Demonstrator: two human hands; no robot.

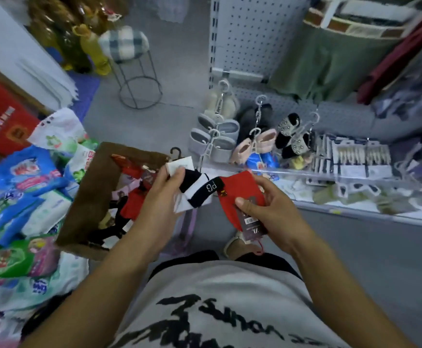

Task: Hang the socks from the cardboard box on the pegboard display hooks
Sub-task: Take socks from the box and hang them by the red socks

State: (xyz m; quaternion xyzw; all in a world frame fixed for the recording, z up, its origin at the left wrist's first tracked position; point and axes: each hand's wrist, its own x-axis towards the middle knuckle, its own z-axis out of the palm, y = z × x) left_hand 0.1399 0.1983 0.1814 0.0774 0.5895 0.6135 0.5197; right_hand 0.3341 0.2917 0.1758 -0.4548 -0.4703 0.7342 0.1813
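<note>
- Sitting at far left, the cardboard box (87,197) holds the remaining socks, just beside our left forearm.
- Our left hand (159,197) curls its fingers (179,173) round the black-and-white sock (197,192).
- Our right hand (267,204) pinches the red sock (240,189) at its tag.
- The pegboard (252,33) stands well beyond both hands; we judge the two touching socks may tangle, or the tag pinch may slip.

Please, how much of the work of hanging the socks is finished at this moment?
Done: no socks show on the pegboard; only slippers hang there.
In hand: the left hand grips a black-and-white pair and the right hand grips a red pair, both in front of the body, not at a hook.
Left: hanging both pairs, plus more socks lying in the cardboard box.
</note>
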